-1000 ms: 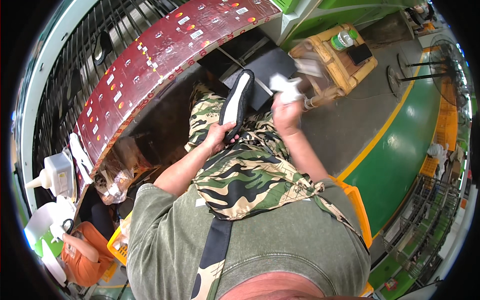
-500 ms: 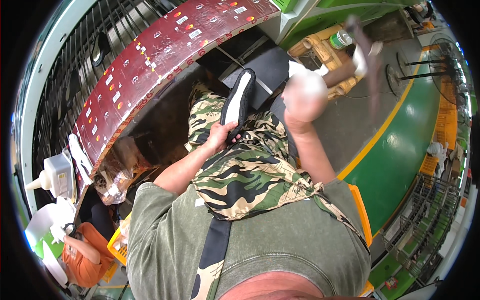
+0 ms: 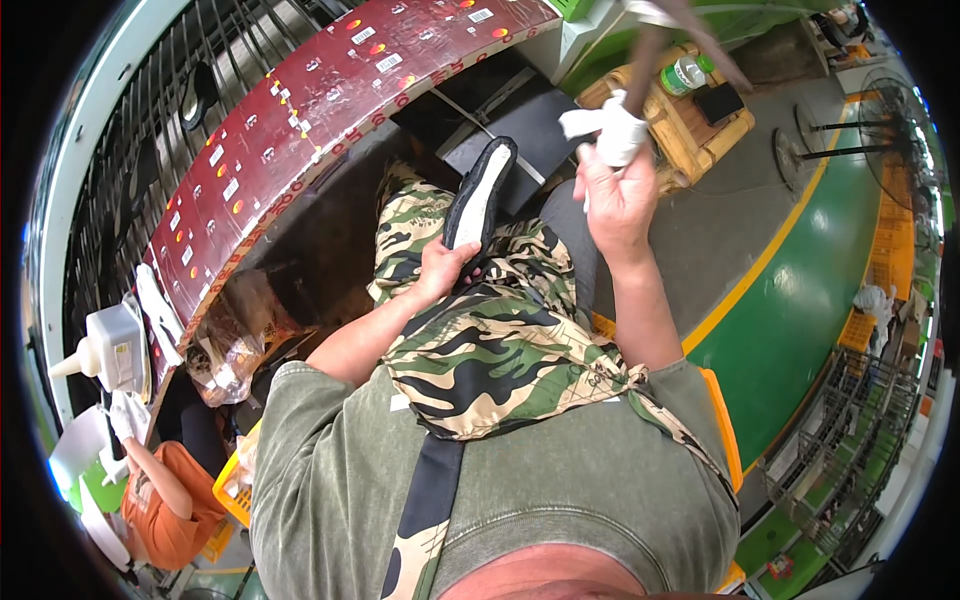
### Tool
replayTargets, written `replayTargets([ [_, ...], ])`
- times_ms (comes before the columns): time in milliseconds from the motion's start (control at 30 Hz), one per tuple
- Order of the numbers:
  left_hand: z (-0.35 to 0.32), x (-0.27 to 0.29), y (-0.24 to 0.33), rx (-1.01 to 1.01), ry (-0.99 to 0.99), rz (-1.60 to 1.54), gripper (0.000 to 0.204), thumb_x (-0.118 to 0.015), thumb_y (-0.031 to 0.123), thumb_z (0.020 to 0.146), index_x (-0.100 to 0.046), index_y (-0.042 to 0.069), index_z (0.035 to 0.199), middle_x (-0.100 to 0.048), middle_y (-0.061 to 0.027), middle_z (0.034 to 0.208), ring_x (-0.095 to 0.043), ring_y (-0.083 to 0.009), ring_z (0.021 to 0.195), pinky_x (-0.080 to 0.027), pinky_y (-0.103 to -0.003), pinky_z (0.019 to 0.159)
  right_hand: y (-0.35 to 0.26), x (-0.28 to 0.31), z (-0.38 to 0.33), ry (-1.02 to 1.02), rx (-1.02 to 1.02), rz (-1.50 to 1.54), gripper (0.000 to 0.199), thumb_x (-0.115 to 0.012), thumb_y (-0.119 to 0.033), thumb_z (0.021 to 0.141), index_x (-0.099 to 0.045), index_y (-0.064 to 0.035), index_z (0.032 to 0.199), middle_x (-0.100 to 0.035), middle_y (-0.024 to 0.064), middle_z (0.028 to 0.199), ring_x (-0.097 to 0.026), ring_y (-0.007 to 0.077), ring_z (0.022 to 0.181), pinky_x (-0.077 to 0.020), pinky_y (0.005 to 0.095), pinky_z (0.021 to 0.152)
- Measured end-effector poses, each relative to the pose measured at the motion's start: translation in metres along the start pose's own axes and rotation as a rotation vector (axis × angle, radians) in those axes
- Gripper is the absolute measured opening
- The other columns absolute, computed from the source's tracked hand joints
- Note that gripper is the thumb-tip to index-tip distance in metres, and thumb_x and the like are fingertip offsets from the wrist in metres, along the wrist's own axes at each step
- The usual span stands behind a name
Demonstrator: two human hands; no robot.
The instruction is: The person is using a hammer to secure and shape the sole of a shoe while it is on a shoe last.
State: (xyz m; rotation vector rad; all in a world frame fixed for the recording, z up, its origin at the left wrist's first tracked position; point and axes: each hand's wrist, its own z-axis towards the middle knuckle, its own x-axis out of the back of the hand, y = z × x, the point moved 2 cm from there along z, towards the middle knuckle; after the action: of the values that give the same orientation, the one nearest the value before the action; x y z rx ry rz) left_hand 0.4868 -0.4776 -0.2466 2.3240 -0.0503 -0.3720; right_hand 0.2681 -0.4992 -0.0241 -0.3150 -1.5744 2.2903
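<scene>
My left hand point(image 3: 445, 267) is closed around the near end of a black shoe point(image 3: 482, 192), which has a long white strip along its upturned face. The shoe rests over my lap, on a camouflage apron point(image 3: 490, 350). Raised to its right, my right hand point(image 3: 620, 200) grips a hammer point(image 3: 645, 75) by a handle wrapped in white cloth. The hammer's long, dark head is partly cut off by the upper edge. Shoe and hammer are apart. Some fingers of my left hand are hidden beneath the shoe.
A bench with a red covering point(image 3: 300, 120) curves ahead and left. Beyond my right hand, a wooden stool point(image 3: 735, 130) bears a bottle point(image 3: 683, 76) and a dark flat object. A white squeeze bottle point(image 3: 115, 350) stands left, near a person in orange point(image 3: 170, 505). Fans point(image 3: 880, 130) stand right.
My right hand has turned and the hammer has swung up and leftward, away from the stool. The shoe has shifted slightly in my left hand. The person in orange has moved a hand.
</scene>
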Motion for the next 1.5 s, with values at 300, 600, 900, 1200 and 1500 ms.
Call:
replayTargets([
  [300,0.008,0.001,0.002,-0.072,0.007,0.107,0.028,-0.075,0.012,0.085,-0.058,0.000,0.103,-0.067,-0.0084,0.076,-0.061,-0.0143,0.051,-0.045,-0.026,0.039,0.120,0.034,-0.058,-0.331,-0.841,-0.328,0.018,-0.064,-0.014,0.089,-0.055,-0.0009,0.097,-0.060,0.0073,0.069,-0.058,0.0155,0.050,-0.0461,0.0315,0.045],
  [600,0.003,0.003,0.000,-0.031,0.039,0.112,0.028,-0.075,0.012,0.086,-0.058,0.000,0.104,-0.067,-0.0082,0.077,-0.062,-0.0138,0.051,-0.046,-0.026,0.040,-0.022,0.017,0.021,0.051,0.157,0.060,0.010,-0.056,-0.006,0.098,-0.053,0.0000,0.105,-0.058,0.0052,0.076,-0.054,0.0106,0.055,-0.0458,0.0253,0.051],
  [900,0.002,0.005,0.006,0.018,0.020,0.076,0.024,-0.073,0.010,0.085,-0.061,-0.001,0.104,-0.069,-0.0089,0.077,-0.061,-0.0150,0.049,-0.045,-0.028,0.040,0.160,0.035,-0.085,-0.329,-0.634,-0.557,0.026,-0.068,-0.020,0.085,-0.058,0.0003,0.097,-0.066,0.0164,0.079,-0.066,0.0297,0.070,-0.0529,0.0402,0.066],
  [1200,0.010,0.014,-0.006,0.048,-0.028,-0.079,0.024,-0.072,0.012,0.087,-0.059,0.002,0.103,-0.065,-0.0064,0.076,-0.061,-0.0147,0.053,-0.044,-0.026,0.041,-0.014,0.019,0.024,0.147,0.141,0.092,0.004,-0.055,-0.003,0.096,-0.054,0.0003,0.094,-0.054,0.0046,0.068,-0.054,0.0124,0.052,-0.0447,0.0272,0.046],
  [1500,0.007,0.009,0.004,0.035,-0.045,-0.109,0.024,-0.071,0.013,0.087,-0.058,0.001,0.103,-0.066,-0.0074,0.079,-0.061,-0.0161,0.054,-0.044,-0.026,0.041,0.179,0.018,-0.089,-0.319,-0.636,-0.416,0.030,-0.070,-0.022,0.080,-0.061,0.0009,0.097,-0.067,0.0199,0.084,-0.068,0.0306,0.079,-0.0521,0.0401,0.072],
])
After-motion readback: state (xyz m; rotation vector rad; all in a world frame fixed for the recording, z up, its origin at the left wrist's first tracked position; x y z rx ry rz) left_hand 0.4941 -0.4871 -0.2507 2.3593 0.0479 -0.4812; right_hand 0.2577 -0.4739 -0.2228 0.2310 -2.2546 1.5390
